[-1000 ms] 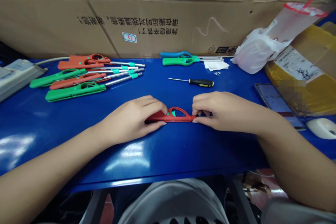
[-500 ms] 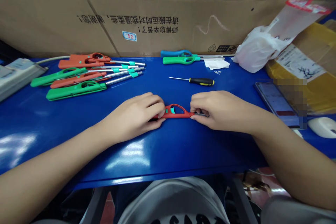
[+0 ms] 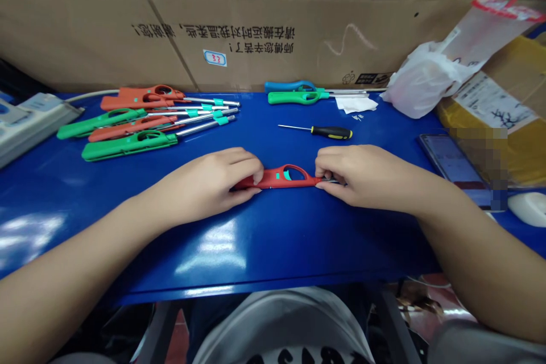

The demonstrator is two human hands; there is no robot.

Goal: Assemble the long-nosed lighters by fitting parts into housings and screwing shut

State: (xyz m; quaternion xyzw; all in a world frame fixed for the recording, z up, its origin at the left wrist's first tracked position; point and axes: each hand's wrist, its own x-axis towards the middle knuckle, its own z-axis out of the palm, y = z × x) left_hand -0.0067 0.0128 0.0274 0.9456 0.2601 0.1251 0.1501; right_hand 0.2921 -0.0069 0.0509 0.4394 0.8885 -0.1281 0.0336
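A red long-reach lighter (image 3: 281,177) with a teal trigger lies flat on the blue table (image 3: 264,239) in front of me. My left hand (image 3: 215,182) is closed over the rear end of its red handle. My right hand (image 3: 362,173) pinches the front end, where the metal tube meets the handle; most of the tube is hidden under those fingers. Behind my hands, a black-handled screwdriver with yellow marks (image 3: 328,132) lies untouched.
A pile of red and green lighters (image 3: 140,122) lies at the back left, a blue and a green one (image 3: 298,92) at the back centre. Cardboard boxes (image 3: 239,23) wall the rear. A white plastic bag (image 3: 426,77), a phone (image 3: 447,162) and a mouse (image 3: 529,207) lie right.
The lighter has tipped from standing on its edge to lying flatter. My left hand slid back along the handle, leaving more of the handle and trigger loop in sight. Both hands kept their hold.
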